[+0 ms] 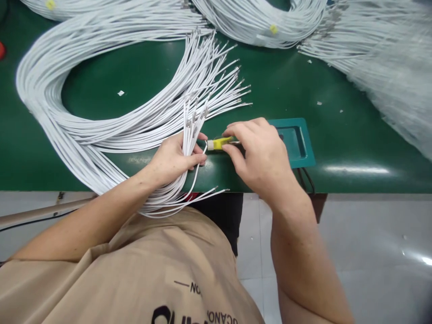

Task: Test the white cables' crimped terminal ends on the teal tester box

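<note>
My left hand (pixel 175 157) is closed around a bunch of thin white cables (pixel 189 130) whose metal-tipped ends stick up above my fingers. One cable loops from that hand to a small yellow and white connector piece (pixel 218 143). My right hand (pixel 259 153) pinches that yellow piece at its right end, just left of a teal fixture block (pixel 299 141) on the green table (pixel 141 76). The bunch belongs to a big loop of white cables (pixel 50 81) that curves round the left side of the table; its loose ends (pixel 219 81) fan out above my hands.
More coiled white cable bundles (pixel 263 22) lie at the back, tied with yellow tags (pixel 273 29). A heap of cables (pixel 388 58) covers the right rear. The table's front edge runs just below my hands, with a glossy grey floor (pixel 371 252) beyond. Small white scraps (pixel 120 93) dot the mat.
</note>
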Tool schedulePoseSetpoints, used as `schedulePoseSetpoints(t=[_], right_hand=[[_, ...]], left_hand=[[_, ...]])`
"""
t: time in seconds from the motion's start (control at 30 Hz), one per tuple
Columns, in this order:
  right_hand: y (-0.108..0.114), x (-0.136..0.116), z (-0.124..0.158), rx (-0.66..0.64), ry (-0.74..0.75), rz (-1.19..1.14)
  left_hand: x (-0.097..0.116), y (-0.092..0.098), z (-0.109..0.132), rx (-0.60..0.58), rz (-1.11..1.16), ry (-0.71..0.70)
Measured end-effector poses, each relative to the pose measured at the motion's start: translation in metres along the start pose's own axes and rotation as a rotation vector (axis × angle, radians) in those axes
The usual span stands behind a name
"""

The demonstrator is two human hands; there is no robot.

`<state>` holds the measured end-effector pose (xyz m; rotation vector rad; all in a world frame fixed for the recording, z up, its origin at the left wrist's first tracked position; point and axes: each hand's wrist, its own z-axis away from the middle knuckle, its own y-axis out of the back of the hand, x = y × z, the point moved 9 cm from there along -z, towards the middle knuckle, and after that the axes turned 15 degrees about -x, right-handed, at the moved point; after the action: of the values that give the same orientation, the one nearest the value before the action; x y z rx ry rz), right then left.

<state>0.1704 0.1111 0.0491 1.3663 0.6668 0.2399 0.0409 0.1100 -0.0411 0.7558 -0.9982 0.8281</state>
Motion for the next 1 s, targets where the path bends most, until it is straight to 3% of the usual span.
schedulePoseSetpoints(t=[0.13, 0.27, 0.5, 0.67, 0.73, 0.83, 1.0], right_hand=[[-0.013, -0.043, 0.010, 0.050, 0.088, 0.023], [-0.042, -0.090, 0.015, -0.038, 0.248, 0.058], [-0.072, -0.110, 0.027, -0.232, 0.170, 0.127], [-0.058, -0.085, 0.030, -0.288, 0.018, -0.122], [-0.038, -0.056, 0.021, -0.174, -0.146, -0.320], [-0.013, -0.024, 0.007, 0.103, -0.213, -0.653], [-0.025, -0.013, -0.007, 0.158, -0.130, -1.064]], left_hand=[[0.000, 0.007, 0.004, 0.027, -0.010, -0.009], [0.002, 0.018, 0.011, 0.085, -0.027, -0.053], [-0.005, 0.006, 0.017, -0.040, 0.179, -0.023], [-0.008, 0.012, 0.027, -0.028, 0.211, -0.055], [-0.006, 0.014, 0.032, -0.026, 0.182, -0.070], [0.004, 0.013, 0.039, -0.034, 0.104, -0.107], [0.011, 0.009, 0.050, 0.014, 0.125, -0.090]])
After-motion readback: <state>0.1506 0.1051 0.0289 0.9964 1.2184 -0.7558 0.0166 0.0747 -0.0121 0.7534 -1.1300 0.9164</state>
